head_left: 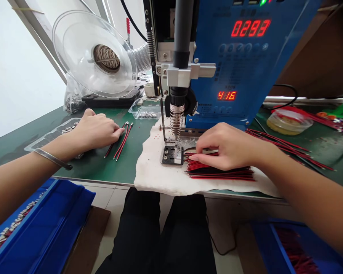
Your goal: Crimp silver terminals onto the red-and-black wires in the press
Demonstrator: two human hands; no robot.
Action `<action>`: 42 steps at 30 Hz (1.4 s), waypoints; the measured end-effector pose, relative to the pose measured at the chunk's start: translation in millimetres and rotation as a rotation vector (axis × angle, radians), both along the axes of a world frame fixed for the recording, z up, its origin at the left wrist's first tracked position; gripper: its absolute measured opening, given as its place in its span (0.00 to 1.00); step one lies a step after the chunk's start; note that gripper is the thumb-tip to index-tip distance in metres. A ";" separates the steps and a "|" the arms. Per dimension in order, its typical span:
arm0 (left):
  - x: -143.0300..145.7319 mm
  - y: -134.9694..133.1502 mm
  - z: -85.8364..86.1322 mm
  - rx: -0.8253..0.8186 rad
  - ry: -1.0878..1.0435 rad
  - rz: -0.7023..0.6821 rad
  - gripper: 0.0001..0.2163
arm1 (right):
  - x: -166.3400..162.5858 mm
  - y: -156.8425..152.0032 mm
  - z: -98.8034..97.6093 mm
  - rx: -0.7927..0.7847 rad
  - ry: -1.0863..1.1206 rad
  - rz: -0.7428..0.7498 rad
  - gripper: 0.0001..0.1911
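Just beside the bent fingers of the left hand [95, 131], a few red-and-black wires with silvery tips [124, 142] seem done. Under the curled fingers of the right hand [228, 146], a thick red-and-black wire bundle [220, 173] seems left; whether either hand grips, I cannot tell.

From my end I read "0293" on the upper LED disp. [250, 28] of the blue ctrl box [246, 64], "416." on the lower disp. [226, 95]; other box txt too blurry.
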State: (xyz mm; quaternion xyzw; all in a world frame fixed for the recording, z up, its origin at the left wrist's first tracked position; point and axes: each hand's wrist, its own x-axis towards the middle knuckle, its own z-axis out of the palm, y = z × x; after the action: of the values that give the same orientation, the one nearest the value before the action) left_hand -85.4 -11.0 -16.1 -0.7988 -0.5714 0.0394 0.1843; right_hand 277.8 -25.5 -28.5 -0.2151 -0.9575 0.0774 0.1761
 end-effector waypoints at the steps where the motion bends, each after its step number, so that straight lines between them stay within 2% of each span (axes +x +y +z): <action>1: -1.2 1.8 0.1 0.006 0.021 0.023 0.25 | 0.1 -0.2 0.3 0.000 -0.004 -0.003 0.21; 5: -20.6 15.0 5.0 0.112 0.057 0.237 0.23 | 2.0 -1.2 2.5 -0.005 -0.032 -0.014 0.17; 9: -64.6 19.9 12.9 0.188 -0.048 0.406 0.23 | 4.3 -2.1 5.3 -0.037 -0.092 -0.048 0.11; 13: -101.2 10.9 15.2 0.042 -0.153 0.471 0.24 | 4.2 -3.5 8.8 -0.060 -0.175 -0.083 0.10; 17: -115.0 1.2 13.4 -0.100 -0.249 0.526 0.29 | 2.6 -4.7 10.7 -0.081 -0.249 -0.108 0.09; 21: -114.1 -2.8 11.2 -0.167 -0.343 0.478 0.24 | 0.9 -4.8 9.6 -0.086 -0.290 -0.147 0.08; 25: -101.8 -3.6 10.3 -0.161 -0.308 0.509 0.18 | -0.6 -5.2 8.5 -0.114 -0.287 -0.143 0.06; 32: -99.3 -11.7 15.0 -0.198 -0.399 0.432 0.23 | -1.0 -5.2 7.8 -0.118 -0.264 -0.121 0.07; 36: -99.5 -13.0 16.9 -0.219 -0.449 0.463 0.24 | -0.7 -4.5 6.7 -0.116 -0.266 -0.123 0.06; 39: -89.5 -10.8 26.3 -0.212 -0.446 0.483 0.24 | -0.7 -3.5 6.1 -0.120 -0.260 -0.112 0.05; 42: -68.2 -11.2 44.1 -0.145 -0.407 0.472 0.19 | -0.2 -2.0 5.6 -0.125 -0.232 -0.096 0.06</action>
State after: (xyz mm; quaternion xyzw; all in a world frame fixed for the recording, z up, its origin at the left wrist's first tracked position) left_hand -153.6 -22.2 28.1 -0.6468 -0.7616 -0.0389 -0.0054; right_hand 277.5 -27.6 -22.9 -0.2788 -0.9533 0.1029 0.0540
